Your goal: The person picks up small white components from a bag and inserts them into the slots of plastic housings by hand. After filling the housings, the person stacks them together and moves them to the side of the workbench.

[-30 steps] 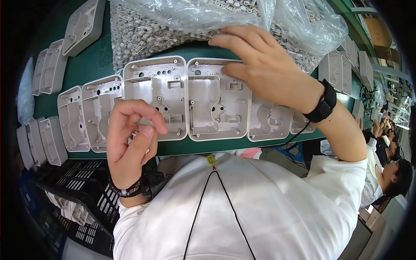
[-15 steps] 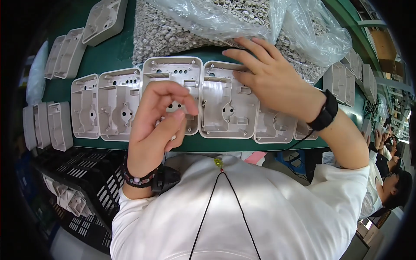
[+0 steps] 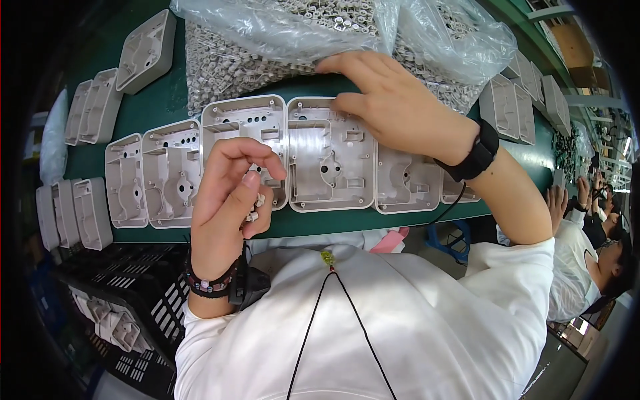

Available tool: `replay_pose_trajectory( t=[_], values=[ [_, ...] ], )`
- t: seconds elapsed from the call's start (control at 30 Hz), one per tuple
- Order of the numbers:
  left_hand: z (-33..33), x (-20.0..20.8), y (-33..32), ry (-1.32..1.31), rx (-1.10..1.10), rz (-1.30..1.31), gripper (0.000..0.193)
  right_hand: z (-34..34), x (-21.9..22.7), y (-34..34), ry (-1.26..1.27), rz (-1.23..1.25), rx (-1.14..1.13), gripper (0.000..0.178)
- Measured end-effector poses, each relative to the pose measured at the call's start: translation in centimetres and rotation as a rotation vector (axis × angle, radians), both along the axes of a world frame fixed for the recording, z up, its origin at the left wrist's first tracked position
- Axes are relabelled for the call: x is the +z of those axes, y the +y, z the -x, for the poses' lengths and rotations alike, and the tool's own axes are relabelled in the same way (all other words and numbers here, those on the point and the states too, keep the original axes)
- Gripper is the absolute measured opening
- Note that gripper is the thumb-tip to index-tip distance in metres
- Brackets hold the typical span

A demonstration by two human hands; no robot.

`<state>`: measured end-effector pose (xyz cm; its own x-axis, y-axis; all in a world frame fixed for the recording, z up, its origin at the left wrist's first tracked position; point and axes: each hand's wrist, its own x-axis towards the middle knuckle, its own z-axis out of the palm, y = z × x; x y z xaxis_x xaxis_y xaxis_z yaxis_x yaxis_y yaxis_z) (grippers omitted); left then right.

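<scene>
Small off-white plastic pieces [image 3: 257, 207] lie in the curled fingers of my left hand [image 3: 227, 193], which is raised over the row of light grey plastic housings. Farther right, my right hand [image 3: 397, 110] reaches over the far rim of a larger housing [image 3: 331, 190]. Its fingers stretch toward the near edge of a clear bag [image 3: 260, 43] full of small grey plastic parts, and the thumb stands apart from them by the housing's far rim. Nothing shows between thumb and fingers; whether the fingertips touch the bag I cannot tell.
More housings [image 3: 127, 200] continue the row along the green table's [image 3: 300, 220] near edge. Others stand at the far left [image 3: 148, 50] and right [image 3: 503, 110]. A black crate [image 3: 127, 280] holding housings sits below, left. At the right edge, other people [image 3: 580, 267] sit along the bench.
The view has shifted slightly. My right hand's fingers, spread before, are drawn closer together. My left hand has turned a little, showing more of the small pieces.
</scene>
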<state>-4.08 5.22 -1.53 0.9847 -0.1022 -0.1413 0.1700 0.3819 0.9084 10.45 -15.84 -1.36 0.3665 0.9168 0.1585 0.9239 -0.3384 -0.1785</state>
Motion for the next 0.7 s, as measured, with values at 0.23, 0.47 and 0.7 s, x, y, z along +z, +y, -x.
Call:
replay_pose_trajectory(
  t=[0.23, 0.47, 0.7],
  values=[
    [0.2, 0.1, -0.3, -0.003, 0.000, 0.020, 0.020, 0.8, -0.4, -0.3, -0.168, 0.079, 0.004, 0.013],
    [0.4, -0.2, 0.1, -0.006, 0.011, 0.064, 0.023, 1.4, 1.2, 1.1, -0.172, 0.006, 0.007, 0.013],
    [0.2, 0.0, 0.1, -0.006, 0.183, 0.115, 0.033, 7.2, 3.4, 6.0, 0.186, -0.348, -0.087, 0.023]
  ],
)
